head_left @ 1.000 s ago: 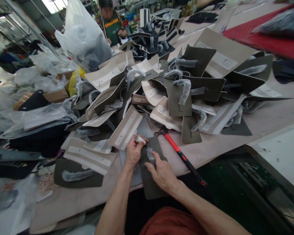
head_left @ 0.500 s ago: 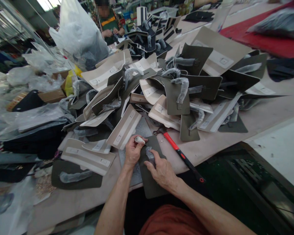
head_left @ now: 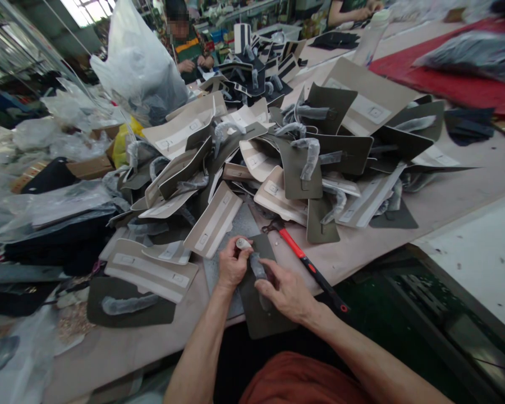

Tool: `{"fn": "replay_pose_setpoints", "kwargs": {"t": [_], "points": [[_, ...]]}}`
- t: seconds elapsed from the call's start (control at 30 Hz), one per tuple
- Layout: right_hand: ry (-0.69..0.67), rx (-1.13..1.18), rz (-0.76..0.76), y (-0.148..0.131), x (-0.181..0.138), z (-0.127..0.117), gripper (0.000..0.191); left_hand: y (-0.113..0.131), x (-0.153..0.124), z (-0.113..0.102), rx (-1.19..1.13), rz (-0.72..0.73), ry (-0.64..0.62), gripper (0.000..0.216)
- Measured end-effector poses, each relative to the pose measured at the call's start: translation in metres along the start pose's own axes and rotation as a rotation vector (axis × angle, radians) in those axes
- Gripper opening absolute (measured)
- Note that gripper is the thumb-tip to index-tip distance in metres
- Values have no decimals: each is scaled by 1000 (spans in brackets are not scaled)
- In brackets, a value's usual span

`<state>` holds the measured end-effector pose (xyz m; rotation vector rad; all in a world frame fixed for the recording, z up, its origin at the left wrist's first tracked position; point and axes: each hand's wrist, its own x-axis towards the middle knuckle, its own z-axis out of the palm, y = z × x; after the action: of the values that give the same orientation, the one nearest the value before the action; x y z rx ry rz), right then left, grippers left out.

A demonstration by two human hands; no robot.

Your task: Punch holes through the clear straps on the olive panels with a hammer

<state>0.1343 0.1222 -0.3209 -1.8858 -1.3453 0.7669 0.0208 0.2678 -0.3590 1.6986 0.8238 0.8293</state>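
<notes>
A worker's left hand (head_left: 232,268) grips a small white object (head_left: 243,243) while the right hand (head_left: 284,290) presses, fingers spread, on a dark panel (head_left: 263,321) beside a red-handled hammer (head_left: 305,261).

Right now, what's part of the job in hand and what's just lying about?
In use: left hand gripping a small pale roll; right hand pressing the dark olive panel; plastic-wrapped strap on that panel.
Lying about: red-handled hammer; heap of beige and olive panels; clear plastic bag; cardboard box.
</notes>
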Motion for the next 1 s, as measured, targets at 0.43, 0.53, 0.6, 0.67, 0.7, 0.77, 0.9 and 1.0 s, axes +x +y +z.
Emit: {"fn": "replay_pose_setpoints", "kwargs": {"t": [0.43,0.53,0.6,0.67,0.7,0.77,0.9,1.0], "points": [[-107,-368,360,63,11,-63,6,5,15,-7,17,39,-192,18],[-224,321,567,56,20,-67,11,3,12,-8,42,59,-209,19],[-303,701,674,51,24,-70,11,1,10,-8,68,72,-223,20],[-322,835,742,43,24,-72,9,-1,9,-8,87,87,-230,19],[-310,843,756,37,22,-73,10,-2,9,-8,92,94,-229,19],[-298,834,717,19,16,-78,22,-2,9,-8,94,103,-222,18],[-222,434,316,-22,3,-98,41,-2,9,-8,88,112,-211,17],[-18,-53,-16,-37,2,-107,39,-1,9,-8,83,130,-206,18]]}}
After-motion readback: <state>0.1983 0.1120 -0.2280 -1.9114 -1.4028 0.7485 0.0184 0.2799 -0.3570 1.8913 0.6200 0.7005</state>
